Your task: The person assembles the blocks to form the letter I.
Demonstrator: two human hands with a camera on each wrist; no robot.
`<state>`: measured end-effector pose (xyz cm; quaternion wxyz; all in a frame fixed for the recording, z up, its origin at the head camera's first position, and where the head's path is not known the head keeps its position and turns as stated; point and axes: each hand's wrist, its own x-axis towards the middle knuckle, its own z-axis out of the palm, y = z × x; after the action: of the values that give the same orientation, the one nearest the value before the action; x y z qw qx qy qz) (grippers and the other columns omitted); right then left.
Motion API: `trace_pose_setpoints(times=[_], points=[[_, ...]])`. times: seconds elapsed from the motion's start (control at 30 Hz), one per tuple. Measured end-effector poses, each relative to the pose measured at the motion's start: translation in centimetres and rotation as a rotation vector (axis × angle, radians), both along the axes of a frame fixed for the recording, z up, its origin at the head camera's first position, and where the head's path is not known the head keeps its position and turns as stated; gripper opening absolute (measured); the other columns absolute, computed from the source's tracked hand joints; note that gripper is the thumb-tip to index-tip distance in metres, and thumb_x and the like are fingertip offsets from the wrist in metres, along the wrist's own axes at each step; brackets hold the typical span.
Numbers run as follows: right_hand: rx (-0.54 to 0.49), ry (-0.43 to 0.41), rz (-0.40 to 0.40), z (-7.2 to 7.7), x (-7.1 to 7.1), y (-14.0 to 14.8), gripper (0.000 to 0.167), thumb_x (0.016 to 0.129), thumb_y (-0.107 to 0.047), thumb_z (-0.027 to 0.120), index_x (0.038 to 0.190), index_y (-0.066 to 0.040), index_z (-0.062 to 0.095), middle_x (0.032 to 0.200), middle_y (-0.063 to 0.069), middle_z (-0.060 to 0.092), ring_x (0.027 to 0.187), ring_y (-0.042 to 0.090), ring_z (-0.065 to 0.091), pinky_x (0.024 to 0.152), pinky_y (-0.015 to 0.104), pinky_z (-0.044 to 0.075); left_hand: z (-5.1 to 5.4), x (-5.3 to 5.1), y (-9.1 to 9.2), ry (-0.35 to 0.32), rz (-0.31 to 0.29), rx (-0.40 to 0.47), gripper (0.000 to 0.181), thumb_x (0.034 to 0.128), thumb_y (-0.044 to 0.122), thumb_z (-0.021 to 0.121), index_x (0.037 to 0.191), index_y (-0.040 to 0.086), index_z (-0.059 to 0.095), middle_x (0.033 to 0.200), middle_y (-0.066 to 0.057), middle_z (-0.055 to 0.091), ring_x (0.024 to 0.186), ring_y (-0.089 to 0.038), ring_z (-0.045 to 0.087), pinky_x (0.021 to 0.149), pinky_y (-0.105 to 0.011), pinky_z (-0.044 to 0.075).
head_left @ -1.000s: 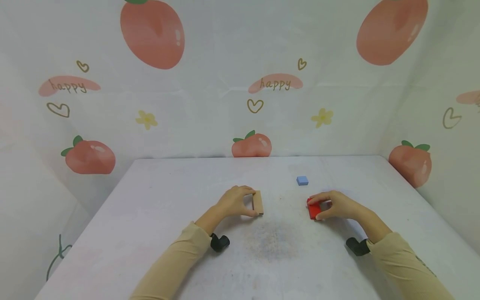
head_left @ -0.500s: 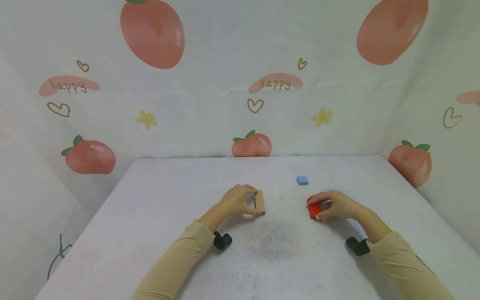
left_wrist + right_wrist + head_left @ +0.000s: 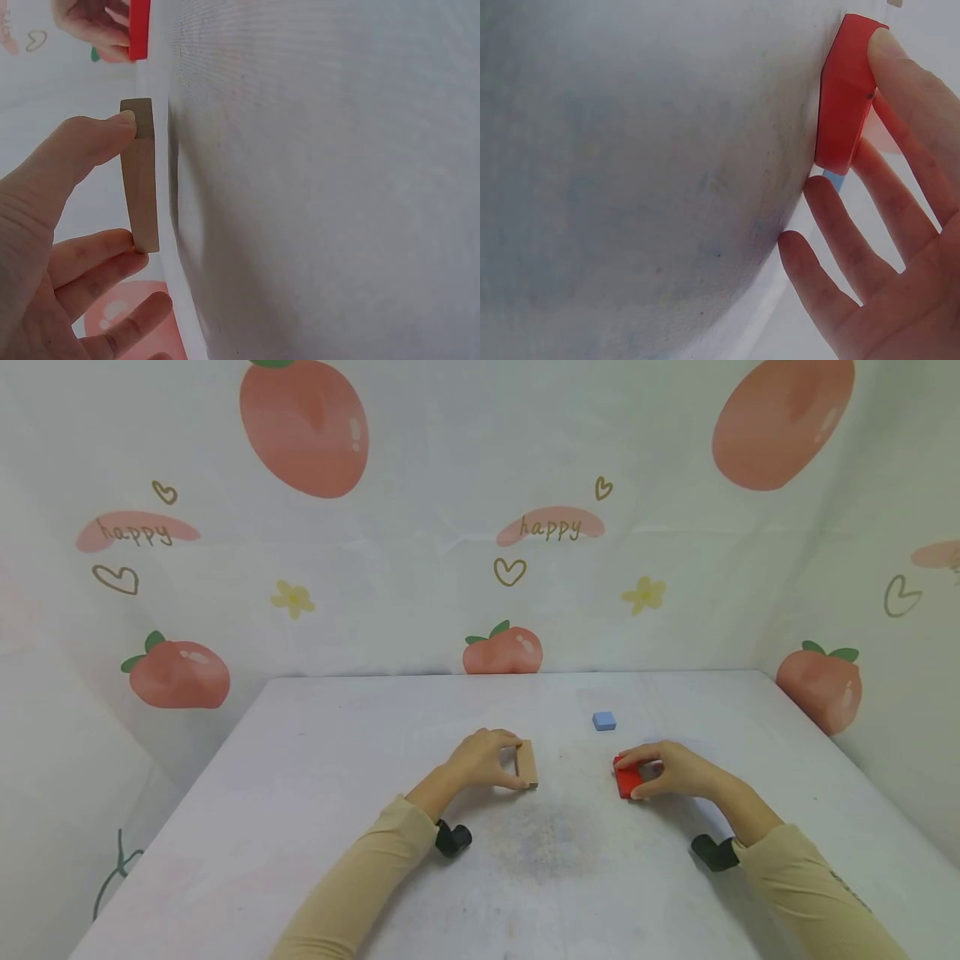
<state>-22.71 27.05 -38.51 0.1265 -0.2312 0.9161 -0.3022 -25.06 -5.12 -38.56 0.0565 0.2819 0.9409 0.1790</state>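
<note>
Between thumb and fingertips, my left hand (image 3: 480,758) pinches a flat, light-brown wooden block (image 3: 527,764) by its two ends. In the left wrist view a narrow gap shows between this wooden block (image 3: 141,184) and the table surface. My right hand (image 3: 673,771) grips a red block (image 3: 627,782) at its near and far ends. Seen from the right wrist, the red block (image 3: 847,97) lies against the table, and two fingertips touch or nearly touch the surface beside it. The two blocks are apart, wooden on the left, red on the right.
A small blue block (image 3: 603,721) lies on the white table (image 3: 375,718), farther back than the red one. A printed curtain (image 3: 420,568) stands behind the table and along its sides. Dark wrist-worn devices (image 3: 453,839) sit near both cuffs.
My left hand has moved a little to the right with the wooden block, bringing it nearer the red one. The right hand, red block and blue block have stayed put.
</note>
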Motion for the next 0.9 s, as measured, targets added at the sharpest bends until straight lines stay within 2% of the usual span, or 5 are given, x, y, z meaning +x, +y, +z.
trace_pose_setpoints(times=[0.9], points=[[0.006, 0.003, 0.009, -0.1, -0.2, 0.1, 0.042, 0.074, -0.020, 0.077, 0.113, -0.007, 0.067, 0.124, 0.021, 0.059, 0.114, 0.039, 0.051, 0.094, 0.054, 0.046, 0.1, -0.6, 1.7, -0.064, 0.011, -0.036, 0.065, 0.0735, 0.042, 0.076, 0.129, 0.014, 0.058, 0.135, -0.002, 0.055, 0.123, -0.026, 0.050, 0.102, -0.040, 0.042]])
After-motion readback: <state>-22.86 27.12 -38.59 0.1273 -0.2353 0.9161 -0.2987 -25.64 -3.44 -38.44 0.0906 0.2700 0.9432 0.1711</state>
